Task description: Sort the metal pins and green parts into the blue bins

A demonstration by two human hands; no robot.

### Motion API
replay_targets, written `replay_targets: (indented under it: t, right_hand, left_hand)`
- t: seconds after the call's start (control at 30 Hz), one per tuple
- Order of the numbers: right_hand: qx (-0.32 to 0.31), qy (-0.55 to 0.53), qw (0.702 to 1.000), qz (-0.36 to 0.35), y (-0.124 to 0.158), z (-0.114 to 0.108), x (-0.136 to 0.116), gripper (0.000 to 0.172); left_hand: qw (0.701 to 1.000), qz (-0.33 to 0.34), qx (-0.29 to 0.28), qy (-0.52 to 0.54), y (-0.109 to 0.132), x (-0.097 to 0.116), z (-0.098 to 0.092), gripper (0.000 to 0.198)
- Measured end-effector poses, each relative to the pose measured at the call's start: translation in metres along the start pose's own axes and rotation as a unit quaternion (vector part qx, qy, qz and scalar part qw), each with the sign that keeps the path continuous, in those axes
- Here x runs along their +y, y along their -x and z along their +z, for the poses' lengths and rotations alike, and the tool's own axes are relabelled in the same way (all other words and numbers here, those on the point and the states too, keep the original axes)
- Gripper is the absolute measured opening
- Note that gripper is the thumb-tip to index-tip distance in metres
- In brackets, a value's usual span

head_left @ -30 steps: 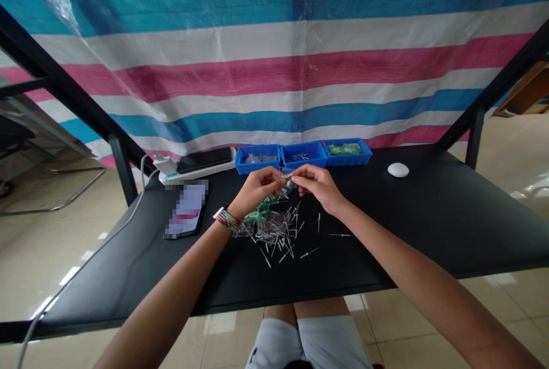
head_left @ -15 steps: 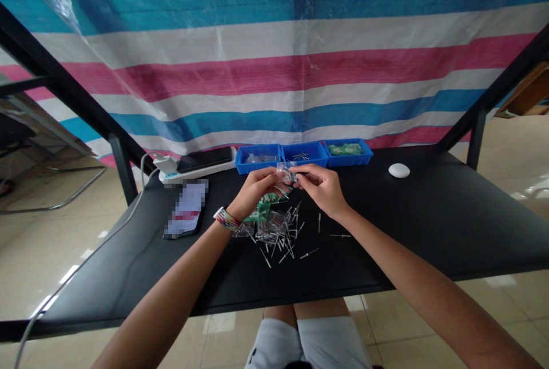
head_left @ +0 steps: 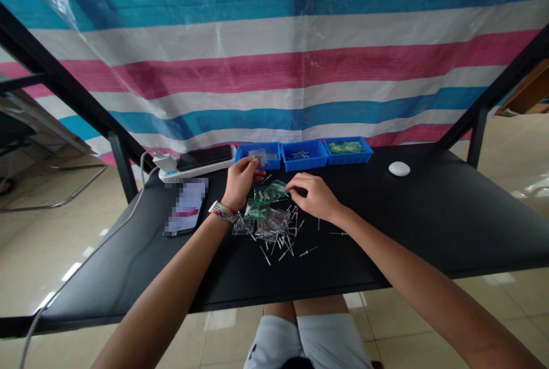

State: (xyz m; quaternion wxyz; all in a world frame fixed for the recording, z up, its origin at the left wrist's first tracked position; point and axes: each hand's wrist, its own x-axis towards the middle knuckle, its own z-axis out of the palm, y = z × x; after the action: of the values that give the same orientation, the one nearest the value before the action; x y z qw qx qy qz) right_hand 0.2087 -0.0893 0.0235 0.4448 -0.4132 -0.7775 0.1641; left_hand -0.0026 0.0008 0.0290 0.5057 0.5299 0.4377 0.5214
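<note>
My left hand [head_left: 241, 181] is at the front edge of the left blue bin [head_left: 274, 163], its fingers closed on a small clear plastic bag [head_left: 256, 155] over the bin. Other clear bags lie inside, and they partly blend with the held one. My right hand [head_left: 315, 194] reaches to the pile, thumb and forefinger pinched at the edge of a green-tinted bag [head_left: 278, 187]. Beneath lie another green bag [head_left: 256, 209], clear bags of small parts [head_left: 272, 223] and loose blind rivets [head_left: 285, 243].
The middle blue bin [head_left: 305, 163] holds a few rivets, the right blue bin [head_left: 349, 157] green bags. A white power strip [head_left: 199, 171] carries a dark phone [head_left: 205, 157]. Another phone [head_left: 187, 206] lies left of the pile. A white mouse [head_left: 399, 169] sits on the right.
My hands have parted. The left carried the clear bag left and back to the left bin; the right let go of it and came down to the green bag on the pile.
</note>
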Motion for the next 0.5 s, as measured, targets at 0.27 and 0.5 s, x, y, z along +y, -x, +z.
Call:
replay_targets:
  t: [0.27,0.5]
  right_hand:
    - [-0.166,0.037,0.985,-0.036,0.002,0.002,-0.018,0.011]
    - [-0.164,0.025,0.986,-0.004,0.003,0.010,-0.016,0.032]
  left_hand:
    - [0.991,-0.059,-0.032,0.120,0.001,0.009,-0.002,0.031]
    - [0.987,-0.054,-0.069,0.133,0.005,0.015,-0.002,0.021]
